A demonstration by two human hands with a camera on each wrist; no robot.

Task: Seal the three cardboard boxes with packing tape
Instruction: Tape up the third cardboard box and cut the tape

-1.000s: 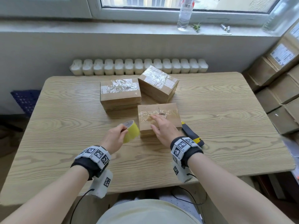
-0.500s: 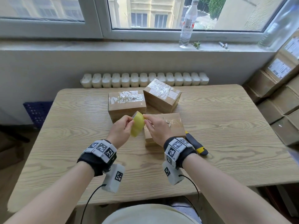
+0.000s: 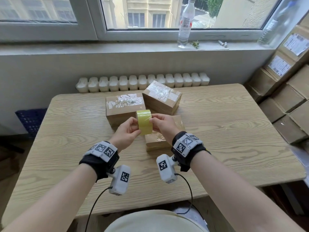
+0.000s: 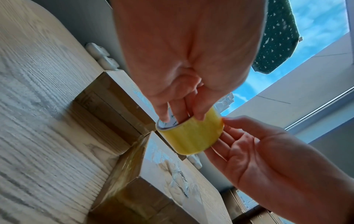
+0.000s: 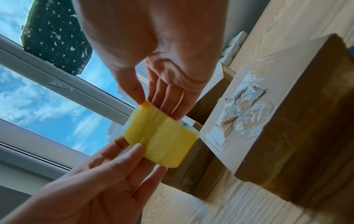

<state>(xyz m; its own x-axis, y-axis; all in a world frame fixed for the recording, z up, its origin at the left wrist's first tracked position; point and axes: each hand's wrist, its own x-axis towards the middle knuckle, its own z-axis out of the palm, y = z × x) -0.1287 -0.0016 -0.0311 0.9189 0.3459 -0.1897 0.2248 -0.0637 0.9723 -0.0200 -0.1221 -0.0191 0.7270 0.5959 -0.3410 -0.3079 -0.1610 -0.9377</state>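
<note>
Indoors, a wooden bench (image 3: 217, 131) stands under a window (image 3: 150, 14), with a bottle (image 3: 185, 22) on the sill. Three taped boxes (image 3: 123, 108) sit clustered at its middle. Above the nearest one, the left hand (image 3: 127, 133) grips the yellow tape roll (image 3: 144, 122), fingers inside its core, while the right hand (image 3: 163, 124) pinches the roll's loose end.

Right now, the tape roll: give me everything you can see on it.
The tape roll is a wide yellowish translucent band on a white printed core. It is held in the air above the nearest box, touching nothing else. The left hand grips it, one finger hooked inside the core. The right hand pinches at its outer surface, where a tape edge seems slightly lifted.
</note>
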